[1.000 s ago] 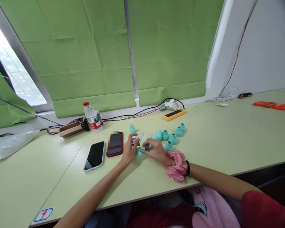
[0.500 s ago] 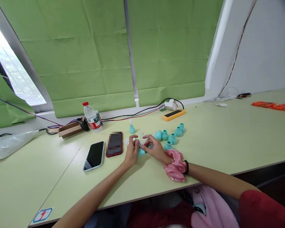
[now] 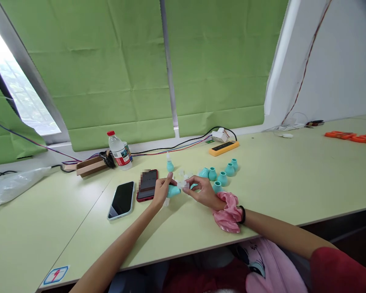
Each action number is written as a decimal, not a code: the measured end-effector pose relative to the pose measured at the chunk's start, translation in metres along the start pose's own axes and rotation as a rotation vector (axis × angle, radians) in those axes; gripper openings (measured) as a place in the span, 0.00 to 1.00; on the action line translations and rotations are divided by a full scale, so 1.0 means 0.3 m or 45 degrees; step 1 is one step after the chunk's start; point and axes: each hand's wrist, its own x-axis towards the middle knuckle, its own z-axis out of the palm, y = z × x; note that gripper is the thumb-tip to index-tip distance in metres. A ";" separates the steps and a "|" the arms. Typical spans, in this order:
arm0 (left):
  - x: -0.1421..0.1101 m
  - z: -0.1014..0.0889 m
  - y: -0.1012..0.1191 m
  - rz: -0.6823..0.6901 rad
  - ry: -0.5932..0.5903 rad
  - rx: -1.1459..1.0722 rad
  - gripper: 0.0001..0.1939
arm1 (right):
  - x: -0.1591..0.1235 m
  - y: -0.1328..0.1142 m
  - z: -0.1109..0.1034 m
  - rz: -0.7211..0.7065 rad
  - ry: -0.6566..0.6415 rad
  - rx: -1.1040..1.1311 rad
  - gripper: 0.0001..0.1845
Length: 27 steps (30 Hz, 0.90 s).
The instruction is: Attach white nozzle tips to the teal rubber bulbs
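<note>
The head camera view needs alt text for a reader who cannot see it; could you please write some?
The left hand holds a teal bulb sideways over a pale table, its opening toward a clear plastic piece in the right hand. More teal bulbs sit to the right; two phones lie to the left, a bottle beyond them.

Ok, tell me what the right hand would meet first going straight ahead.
Likely the teal bulb in the left hand, just past the clear piece that the right hand holds, though depth is unclear.
</note>
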 end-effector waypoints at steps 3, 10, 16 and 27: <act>0.004 -0.004 0.005 -0.151 0.028 -0.176 0.21 | -0.002 -0.003 -0.002 -0.031 -0.001 -0.001 0.12; 0.004 -0.009 0.014 -0.361 -0.166 -0.433 0.21 | -0.001 0.006 -0.006 -0.064 -0.024 -0.035 0.12; 0.010 -0.053 0.013 -0.411 -0.667 -0.271 0.15 | 0.001 0.018 -0.009 -0.104 -0.070 -0.107 0.11; 0.020 -0.083 0.014 -0.244 -0.861 0.103 0.08 | 0.012 0.021 -0.026 -0.224 -0.211 -0.168 0.11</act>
